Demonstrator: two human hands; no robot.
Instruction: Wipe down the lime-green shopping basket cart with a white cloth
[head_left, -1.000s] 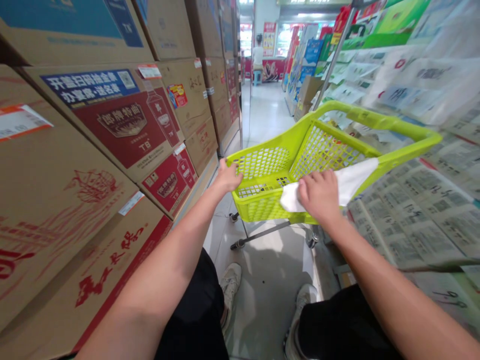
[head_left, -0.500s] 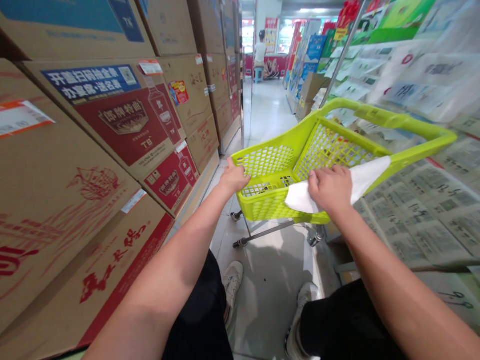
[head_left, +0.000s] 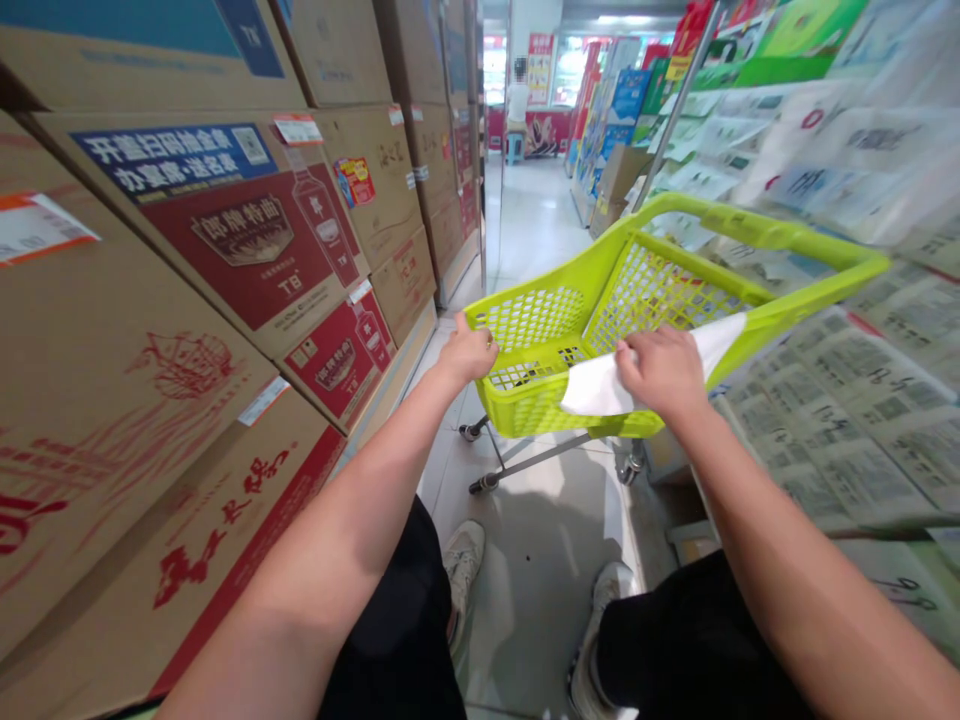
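A lime-green shopping cart [head_left: 540,310] with a lattice basket stands turned sideways in front of me. My left hand [head_left: 470,352] is closed around the front corner of its rim. On the near side rim, my right hand [head_left: 664,370] presses a white cloth [head_left: 596,388], fingers curled over the edge. The cloth drapes down the outside of the basket and stretches right along the rim toward the cart handle [head_left: 825,250]. No goods show inside the basket; part of its floor is hidden by my right hand and the near wall.
Stacked cardboard cartons [head_left: 255,240] line the left side. To the right are shelves of plastic-wrapped packs [head_left: 847,400], close to the cart. A metal post [head_left: 679,100] rises behind the cart. Far down the aisle a person [head_left: 517,100] is at a blue stool [head_left: 514,148].
The cart's handle end has swung slightly left and nearer. My right hand and the cloth have shifted a little left with the rim; my left hand keeps its hold on the corner.
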